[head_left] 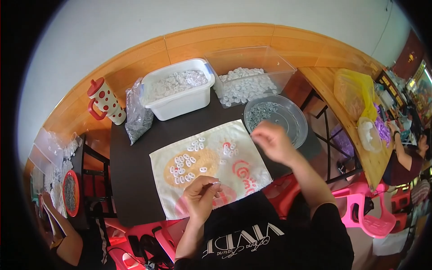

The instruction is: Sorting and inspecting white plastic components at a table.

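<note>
My left hand (200,199) is over the near edge of a patterned cloth (216,135), pinching a small white plastic piece (216,183) between thumb and forefinger. My right hand (274,140) is at the near left rim of a round clear bowl (294,118). Its fingers are pressed together, and whatever they hold is too small to make out. Small grey metal pieces, perhaps screws, (261,112) lie in the bowl's left part. Several white oval pieces with two holes (182,158) lie on the cloth's left half, with a smaller group (231,149) on its right.
Behind the cloth stand a white tub (177,108) and a clear box (249,85), both holding white pieces. A bag of grey pieces (140,119) and a spotted tumbler (107,102) are at the left. Other people sit at both sides; a pink stool (373,220) stands at right.
</note>
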`<state>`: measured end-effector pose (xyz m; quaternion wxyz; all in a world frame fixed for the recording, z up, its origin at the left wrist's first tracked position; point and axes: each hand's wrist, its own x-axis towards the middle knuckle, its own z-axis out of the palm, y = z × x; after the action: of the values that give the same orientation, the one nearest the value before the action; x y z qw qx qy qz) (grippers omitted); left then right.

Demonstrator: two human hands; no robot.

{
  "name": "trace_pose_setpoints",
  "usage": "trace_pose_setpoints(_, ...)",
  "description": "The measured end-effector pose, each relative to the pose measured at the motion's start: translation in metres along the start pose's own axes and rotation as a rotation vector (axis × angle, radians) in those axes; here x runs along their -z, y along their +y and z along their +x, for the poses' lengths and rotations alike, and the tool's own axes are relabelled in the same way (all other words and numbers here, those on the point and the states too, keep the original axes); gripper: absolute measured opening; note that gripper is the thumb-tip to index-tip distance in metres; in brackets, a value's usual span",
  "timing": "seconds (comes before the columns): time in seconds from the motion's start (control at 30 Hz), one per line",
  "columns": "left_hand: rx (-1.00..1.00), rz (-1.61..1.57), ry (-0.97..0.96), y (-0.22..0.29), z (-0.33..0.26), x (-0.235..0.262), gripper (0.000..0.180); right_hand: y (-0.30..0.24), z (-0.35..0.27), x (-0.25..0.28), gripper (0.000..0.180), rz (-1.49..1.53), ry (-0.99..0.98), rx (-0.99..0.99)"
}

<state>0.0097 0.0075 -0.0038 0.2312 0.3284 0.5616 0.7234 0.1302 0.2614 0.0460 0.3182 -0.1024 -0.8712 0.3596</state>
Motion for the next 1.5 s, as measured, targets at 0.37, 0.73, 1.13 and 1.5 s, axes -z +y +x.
trace_pose_setpoints(0.37,0.157,-0.247,-0.026,-0.001,0.008,-0.022,0.012,0.081,-0.008,0.048,0.009,-0.522,-0.182,-0.061)
trace_pose_setpoints(0.73,0.185,-0.202,0.032,-0.001,0.009,-0.02,0.018,0.084,-0.004,0.056,0.016,-0.526,-0.297,-0.013)
trace_pose_setpoints(1.13,-0.2,-0.012,0.021,-0.009,0.012,-0.018,0.011,0.078,-0.005,0.061,0.007,-0.066,-0.071,-0.212)
trace_pose_setpoints(1.5,0.173,-0.474,0.085,-0.006,0.004,-0.005,0.011,-0.055,-0.037,-0.087,0.007,0.669,-0.086,-0.151)
